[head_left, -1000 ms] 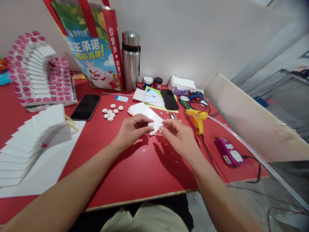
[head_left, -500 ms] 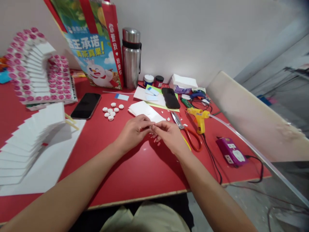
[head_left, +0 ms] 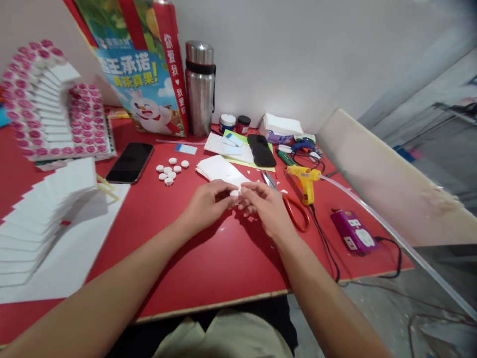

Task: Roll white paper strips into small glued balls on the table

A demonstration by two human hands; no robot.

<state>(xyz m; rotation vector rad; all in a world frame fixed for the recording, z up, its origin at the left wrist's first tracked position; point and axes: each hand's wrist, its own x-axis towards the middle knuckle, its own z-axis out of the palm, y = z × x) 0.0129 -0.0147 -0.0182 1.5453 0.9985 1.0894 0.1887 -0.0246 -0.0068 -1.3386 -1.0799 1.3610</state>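
Observation:
My left hand [head_left: 211, 203] pinches a small white round piece [head_left: 234, 193], perhaps rolled paper, between thumb and forefinger. Closed in a pinch at the other side of that piece is my right hand [head_left: 265, 205], its fingertips touching it. Just beyond the hands lies a stack of white paper strips [head_left: 222, 170]. To the left, several similar white discs [head_left: 169, 175] are grouped on the red table [head_left: 201, 263]. Scissors [head_left: 298, 215] with red-orange handles lie beside my right hand, partly hidden by it. White scraps are scattered under and around my right fingers.
A yellow glue gun [head_left: 305, 181] with a long clear stick and a purple box [head_left: 354, 231] stand right. Phones [head_left: 130, 163], a steel flask [head_left: 200, 89] and a printed bag [head_left: 145, 84] are behind. Fanned white folded pieces [head_left: 48, 214] and a pink-and-white model [head_left: 28, 104] occupy the left.
My right fingers have shifted slightly right and spread a little, so the white round piece now shows between the hands. The view has turned slightly.

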